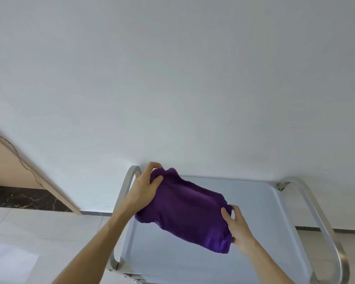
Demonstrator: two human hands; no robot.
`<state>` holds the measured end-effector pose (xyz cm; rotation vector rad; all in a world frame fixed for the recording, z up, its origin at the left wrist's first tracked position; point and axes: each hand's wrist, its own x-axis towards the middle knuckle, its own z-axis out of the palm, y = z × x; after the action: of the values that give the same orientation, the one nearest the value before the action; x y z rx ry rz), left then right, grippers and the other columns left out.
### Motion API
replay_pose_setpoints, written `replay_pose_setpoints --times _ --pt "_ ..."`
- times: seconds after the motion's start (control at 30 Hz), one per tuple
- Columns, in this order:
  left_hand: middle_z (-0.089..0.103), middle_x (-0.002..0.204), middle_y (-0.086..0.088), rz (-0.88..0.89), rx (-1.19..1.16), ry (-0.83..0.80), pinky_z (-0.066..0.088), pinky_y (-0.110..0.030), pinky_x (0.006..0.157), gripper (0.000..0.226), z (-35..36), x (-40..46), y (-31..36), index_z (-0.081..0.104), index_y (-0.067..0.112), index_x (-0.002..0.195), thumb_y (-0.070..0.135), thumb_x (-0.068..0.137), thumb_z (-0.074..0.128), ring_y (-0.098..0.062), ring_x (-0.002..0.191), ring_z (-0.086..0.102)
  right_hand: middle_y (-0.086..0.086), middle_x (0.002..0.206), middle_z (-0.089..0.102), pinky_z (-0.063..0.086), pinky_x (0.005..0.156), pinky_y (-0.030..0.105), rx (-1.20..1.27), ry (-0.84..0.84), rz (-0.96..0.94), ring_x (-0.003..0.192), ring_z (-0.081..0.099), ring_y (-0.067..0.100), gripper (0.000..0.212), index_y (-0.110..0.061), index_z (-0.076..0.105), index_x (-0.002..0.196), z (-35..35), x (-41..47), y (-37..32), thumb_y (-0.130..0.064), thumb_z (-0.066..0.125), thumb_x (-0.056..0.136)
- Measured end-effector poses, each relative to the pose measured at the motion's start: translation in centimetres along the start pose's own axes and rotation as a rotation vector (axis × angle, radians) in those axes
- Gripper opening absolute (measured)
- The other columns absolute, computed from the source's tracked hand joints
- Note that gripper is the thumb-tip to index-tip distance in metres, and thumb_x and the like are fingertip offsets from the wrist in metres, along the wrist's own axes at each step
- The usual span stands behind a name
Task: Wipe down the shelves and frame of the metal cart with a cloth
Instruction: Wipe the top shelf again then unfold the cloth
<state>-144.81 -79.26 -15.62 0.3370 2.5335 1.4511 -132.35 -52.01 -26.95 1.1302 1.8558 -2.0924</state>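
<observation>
1. Two hands hold the purple cloth (190, 214) above the top shelf (252, 203) of the metal cart (307, 203); whether the cloth touches the shelf you cannot tell from this view.
2. Your left hand (145, 190) has its grip closed on the cloth's far-left end, at about 10 o'clock from the cloth's middle. The thumb presses into the fabric from the near side while the fingers (155, 166) curl over the bunched edge.
3. Your right hand (237, 225) has its grip closed on the cloth's near-right end, at about 4 o'clock from its middle. The thumb lies on top of the fabric and the fingers wrap around the edge beneath.
4. Between the two grips the cloth stretches in a slanted band, running from 10 o'clock down to 4 o'clock, with a soft crease along its upper part and a loose corner hanging below your right hand.
5. The cart's left handle loop (124, 187) sits just behind your left wrist, at 9 o'clock of the shelf; the right handle loop (316, 214) curves along the shelf's 3 o'clock side, well apart from your right hand.
6. A white wall (172, 78) fills the view beyond the cart, at 12 o'clock, and pale floor tiles (39, 228) lie at 8 o'clock.
</observation>
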Motion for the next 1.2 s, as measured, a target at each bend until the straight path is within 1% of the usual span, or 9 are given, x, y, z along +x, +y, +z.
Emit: replay_pose_setpoints --times 0.07,0.17,0.3,0.6,0.73,0.83,0.9,1.0,1.2 --pt "0.061 0.106 0.017 -0.060 -0.027 0.045 0.044 -0.019 0.076 0.025 -2.2 -0.1 -2.4 0.051 0.049 0.105 0.026 0.095 0.052 -0.002 0.098 0.057 0.007 0.104 0.072 0.059 0.064 0.039 -0.044 -0.026 -0.030 0.090 0.072 0.030 0.019 -0.038 0.054 0.108 1.6 0.1 -0.5 -0.035 0.065 0.094" --pt "0.068 0.098 0.012 -0.153 -0.034 0.121 0.052 -0.028 0.073 0.029 -5.9 -0.1 -5.8 0.052 0.051 0.110 0.028 0.093 0.054 -0.012 0.090 0.064 0.009 0.102 0.075 0.056 0.060 0.036 -0.062 -0.132 -0.036 0.085 0.073 0.027 0.024 -0.032 0.056 0.111 4.6 0.4 -1.8 -0.023 0.068 0.092" --pt "0.068 0.095 0.016 -0.186 0.022 0.184 0.048 -0.024 0.069 0.031 -11.0 0.4 -9.2 0.053 0.053 0.111 0.028 0.093 0.051 -0.008 0.089 0.063 0.003 0.106 0.073 0.060 0.065 0.040 -0.111 -0.227 -0.110 0.090 0.073 0.027 0.026 -0.034 0.059 0.107 10.0 0.6 -3.8 -0.018 0.070 0.090" --pt "0.065 0.101 0.016 -0.216 0.095 0.189 0.046 -0.026 0.074 0.037 -18.6 3.0 -14.9 0.050 0.059 0.111 0.026 0.095 0.047 -0.006 0.094 0.058 0.010 0.112 0.065 0.055 0.058 0.033 -0.157 -0.129 -0.226 0.094 0.070 0.033 0.024 -0.027 0.056 0.106 20.7 2.7 -5.6 -0.014 0.067 0.090" --pt "0.063 0.116 0.012 -0.255 0.143 0.090 0.046 -0.027 0.076 0.039 -18.2 3.7 -17.3 0.048 0.047 0.126 0.020 0.097 0.047 -0.013 0.094 0.061 0.009 0.114 0.064 0.061 0.075 0.043 -0.269 -0.102 -0.121 0.099 0.068 0.030 0.028 -0.024 0.054 0.114 22.3 3.7 -4.3 -0.009 0.060 0.091" --pt "0.062 0.126 0.001 -0.303 0.216 0.022 0.041 -0.029 0.094 0.032 -16.6 3.5 -19.2 0.057 0.024 0.127 0.016 0.096 0.055 -0.019 0.110 0.057 0.007 0.124 0.061 0.052 0.088 0.032 -0.565 -0.098 -0.086 0.107 0.062 0.024 0.038 -0.020 0.051 0.129 22.8 3.8 -3.1 -0.015 0.058 0.093" --pt "0.065 0.121 -0.001 -0.320 0.199 -0.053 0.043 -0.024 0.091 0.023 -15.1 2.9 -20.0 0.064 0.019 0.119 0.017 0.097 0.056 -0.017 0.104 0.062 0.006 0.124 0.061 0.049 0.083 0.029 -0.626 -0.135 -0.067 0.102 0.063 0.020 0.033 -0.019 0.054 0.127 23.6 3.4 -2.5 -0.017 0.054 0.095" --pt "0.068 0.111 0.003 -0.359 0.017 -0.152 0.055 -0.026 0.072 0.017 -12.8 1.3 -20.0 0.066 0.021 0.110 0.019 0.099 0.053 -0.016 0.083 0.070 0.005 0.118 0.064 0.054 0.076 0.030 -0.510 -0.275 0.008 0.091 0.069 0.018 0.018 -0.022 0.058 0.115 25.3 2.1 -1.9 -0.023 0.048 0.100" --pt "0.069 0.110 -0.001 -0.408 -0.260 -0.137 0.057 -0.039 0.083 0.023 -8.8 -1.1 -18.9 0.063 0.024 0.116 0.018 0.099 0.048 -0.025 0.091 0.070 -0.004 0.087 0.075 0.054 0.069 0.027 -0.197 -0.440 0.094 0.080 0.072 0.017 0.032 -0.015 0.066 0.112 30.5 0.2 -1.6 -0.031 0.039 0.105"
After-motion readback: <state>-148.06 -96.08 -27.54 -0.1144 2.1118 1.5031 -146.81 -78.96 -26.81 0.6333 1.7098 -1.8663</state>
